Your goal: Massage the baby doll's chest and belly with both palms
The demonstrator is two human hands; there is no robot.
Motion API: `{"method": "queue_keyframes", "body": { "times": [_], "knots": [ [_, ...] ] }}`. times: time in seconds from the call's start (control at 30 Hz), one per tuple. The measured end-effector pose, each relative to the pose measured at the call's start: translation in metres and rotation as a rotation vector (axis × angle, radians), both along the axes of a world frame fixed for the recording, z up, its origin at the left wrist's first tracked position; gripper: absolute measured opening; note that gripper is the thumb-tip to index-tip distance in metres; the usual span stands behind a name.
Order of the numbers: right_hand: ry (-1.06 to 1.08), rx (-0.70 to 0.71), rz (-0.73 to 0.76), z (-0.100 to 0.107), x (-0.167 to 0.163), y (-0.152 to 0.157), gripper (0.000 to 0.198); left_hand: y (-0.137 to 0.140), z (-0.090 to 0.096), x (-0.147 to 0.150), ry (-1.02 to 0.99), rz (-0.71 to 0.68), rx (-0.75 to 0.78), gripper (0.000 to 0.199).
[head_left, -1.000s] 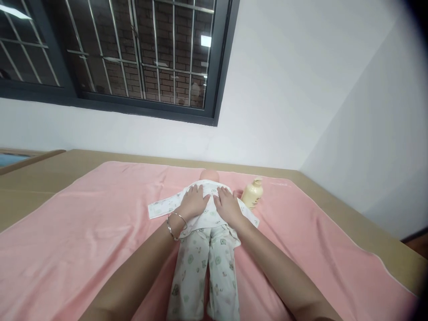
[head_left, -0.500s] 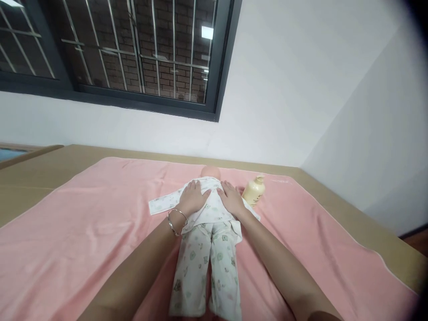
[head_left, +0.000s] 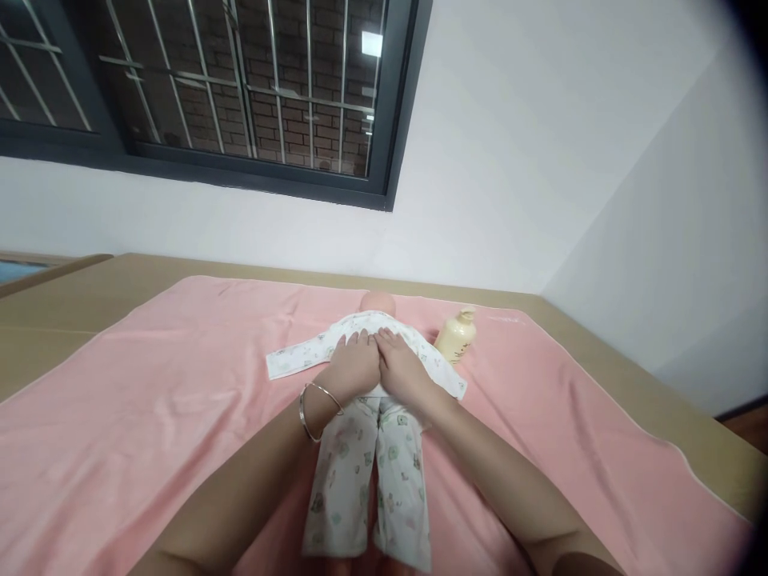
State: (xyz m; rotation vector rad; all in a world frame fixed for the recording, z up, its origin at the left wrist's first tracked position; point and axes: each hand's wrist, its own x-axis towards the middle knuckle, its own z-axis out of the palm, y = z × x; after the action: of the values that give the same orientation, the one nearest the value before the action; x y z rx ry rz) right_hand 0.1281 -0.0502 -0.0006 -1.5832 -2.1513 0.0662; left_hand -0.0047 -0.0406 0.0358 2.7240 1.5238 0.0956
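Observation:
A baby doll lies on the pink blanket (head_left: 204, 384), its bald head (head_left: 378, 302) at the far end. It wears a white printed top (head_left: 300, 358) with sleeves spread to both sides and matching trousers (head_left: 342, 488). My left hand (head_left: 354, 370), a silver bangle on its wrist, rests flat on the chest of the top. Beside it my right hand (head_left: 403, 366) also lies flat there, and the two touch along their thumb sides. Neither hand grips anything; the fingers are stretched out. Part of the chest is hidden under them.
A pale yellow pump bottle (head_left: 457, 336) stands right of the doll, close to its sleeve. The blanket covers a tan surface (head_left: 162, 276) that meets a white wall (head_left: 492, 160). Above is a dark-framed window (head_left: 384, 180) with metal bars.
Both hands have moved inward over the chest, from apart at its sides to touching in the middle. The view has shifted slightly, and the doll and bottle stay in place.

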Motion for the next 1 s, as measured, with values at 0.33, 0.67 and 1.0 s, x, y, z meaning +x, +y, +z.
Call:
{"method": "queue_keyframes", "body": {
  "times": [0.33,0.67,1.0],
  "knots": [
    [0.197,0.007,-0.006,-0.002,0.014,0.018,0.048,0.029,-0.016,0.0,-0.203,-0.014,0.146,0.042],
    [0.025,-0.031,-0.139,-0.032,0.037,0.044,0.075,0.062,-0.052,-0.001,-0.367,0.132,0.059,0.074],
    [0.028,0.018,-0.125,-0.03,0.034,0.041,0.065,0.066,-0.052,-0.004,-0.395,0.065,0.08,0.064]
  ]
}}
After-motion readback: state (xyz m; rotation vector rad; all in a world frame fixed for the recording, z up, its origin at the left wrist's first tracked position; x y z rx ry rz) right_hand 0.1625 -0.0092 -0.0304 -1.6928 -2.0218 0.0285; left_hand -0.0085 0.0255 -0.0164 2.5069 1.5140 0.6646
